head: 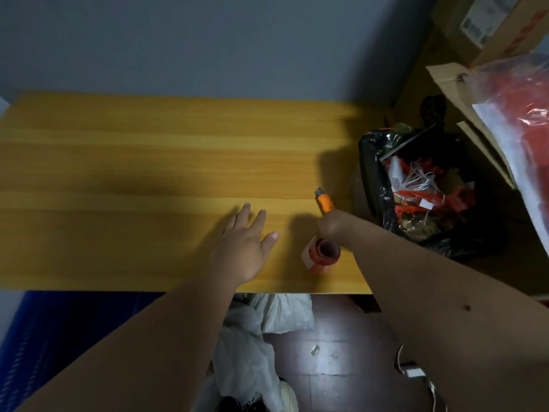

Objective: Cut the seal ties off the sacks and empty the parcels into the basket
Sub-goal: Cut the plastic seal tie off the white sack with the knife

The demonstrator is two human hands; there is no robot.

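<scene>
A curled red seal tie (pixel 322 254) with a white tag lay on the wooden table (pixel 118 162) near its front right corner; the right hand (pixel 331 226) hovered just above it, closed around an orange cutter (pixel 324 202) whose tip pointed away from the person; the left hand (pixel 242 248) rested flat and open on the tabletop just left of the tie, holding nothing; beyond the table's right edge stood a bin (pixel 416 188) lined with a black bag, holding red ties and white strings; white sacks (pixel 252 331) lay crumpled on the floor under the front edge

2 hands (pixel 242 248) (pixel 329 223), 1 orange cutter (pixel 325 202), 1 red roll (pixel 322 254), 1 bin (pixel 371 173).
</scene>
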